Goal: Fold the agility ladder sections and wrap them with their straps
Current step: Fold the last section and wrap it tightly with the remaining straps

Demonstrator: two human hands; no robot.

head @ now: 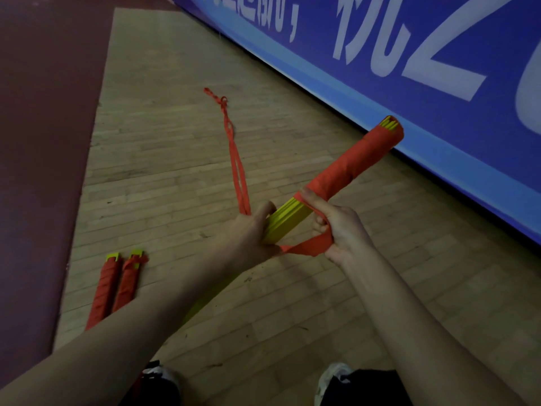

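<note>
A bundle of yellow ladder rungs (pixel 288 216) is held above the floor, pointing up and to the right. Its far half is wound in orange strap (pixel 355 159). My left hand (pixel 251 230) grips the bare yellow part near the middle. My right hand (pixel 336 227) is closed on a loop of the orange strap (pixel 304 248) just under the bundle, thumb pressing on the wrapped edge. The loose strap tail (pixel 234 153) trails away across the floor to a knot at its far end.
Two finished bundles (pixel 117 285), wrapped in orange, lie side by side on the wooden floor at the left. A dark red mat (pixel 41 142) borders the floor's left side. A blue banner wall (pixel 409 68) runs along the right. My shoes (pixel 333 376) show at the bottom.
</note>
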